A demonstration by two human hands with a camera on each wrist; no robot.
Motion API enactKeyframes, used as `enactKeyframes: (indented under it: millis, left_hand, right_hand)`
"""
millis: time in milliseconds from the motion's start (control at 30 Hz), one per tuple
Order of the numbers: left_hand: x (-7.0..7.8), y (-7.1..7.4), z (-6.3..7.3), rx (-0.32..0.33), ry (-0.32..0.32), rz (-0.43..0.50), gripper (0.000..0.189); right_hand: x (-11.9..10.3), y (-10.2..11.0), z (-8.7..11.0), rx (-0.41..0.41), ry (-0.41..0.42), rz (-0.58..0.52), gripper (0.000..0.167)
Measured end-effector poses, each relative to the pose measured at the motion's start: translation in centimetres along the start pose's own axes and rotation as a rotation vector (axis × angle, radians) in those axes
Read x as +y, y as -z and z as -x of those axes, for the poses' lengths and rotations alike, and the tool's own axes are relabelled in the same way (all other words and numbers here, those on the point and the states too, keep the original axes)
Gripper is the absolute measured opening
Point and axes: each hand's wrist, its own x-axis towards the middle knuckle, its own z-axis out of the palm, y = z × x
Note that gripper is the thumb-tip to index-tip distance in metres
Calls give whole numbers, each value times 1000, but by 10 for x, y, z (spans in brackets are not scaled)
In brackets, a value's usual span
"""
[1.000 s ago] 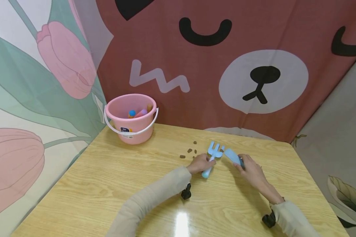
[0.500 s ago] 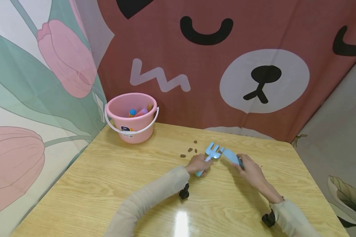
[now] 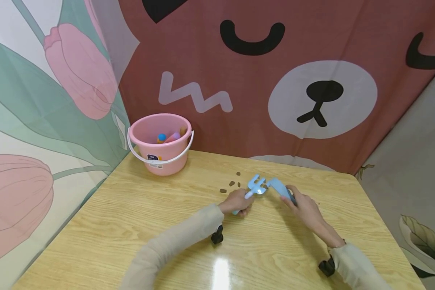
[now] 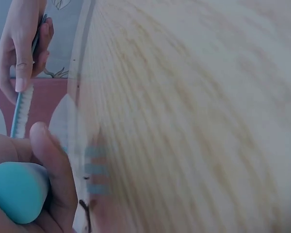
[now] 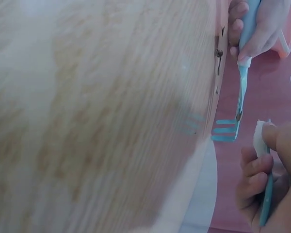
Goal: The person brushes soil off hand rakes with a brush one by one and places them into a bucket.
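My left hand (image 3: 235, 200) grips the pale handle of a light-blue toy garden fork (image 3: 256, 186), tines pointing away over the table. In the left wrist view, the handle's teal butt end (image 4: 18, 190) sticks out of that hand. On the fork's head lies a small brown piece (image 5: 238, 116). To the right, my right hand (image 3: 303, 206) holds a blue-backed brush (image 3: 280, 187) between thumb and fingers. Its white bristles (image 4: 24, 112) show in the left wrist view. The brush's tip is close beside the fork's tines in the head view.
Several brown crumbs (image 3: 232, 183) lie on the wooden table (image 3: 159, 209), left of the fork. At the back left stands a pink bucket (image 3: 164, 163) with a white handle and colourful things inside. A curtain printed with a bear (image 3: 246, 100) hangs behind the table.
The left hand has drawn the fork left and a little back toward the body, its handle now more slanted. The right hand with the brush has shifted slightly left after it.
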Motion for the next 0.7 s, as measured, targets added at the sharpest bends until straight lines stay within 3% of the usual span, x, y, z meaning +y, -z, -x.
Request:
enactKeyframes:
  millis: [100,300,533,700]
  left_hand:
    - [-1,5,5,-25,-22,18,25]
    - [-3,17,14,-34,-84,-71,22]
    - [-4,23,21,-8,-94,-150,14]
    - [-2,24,27,-9,-79,-123,14]
  right_hand:
    - [-5,-2,-3,-2,-8,1,51]
    - [-24,-9,-10,-23,35,-10,52]
    - [-38,-20,-17,7,142,-5,50]
    - [-34,-21,-16,-9,122,11,51]
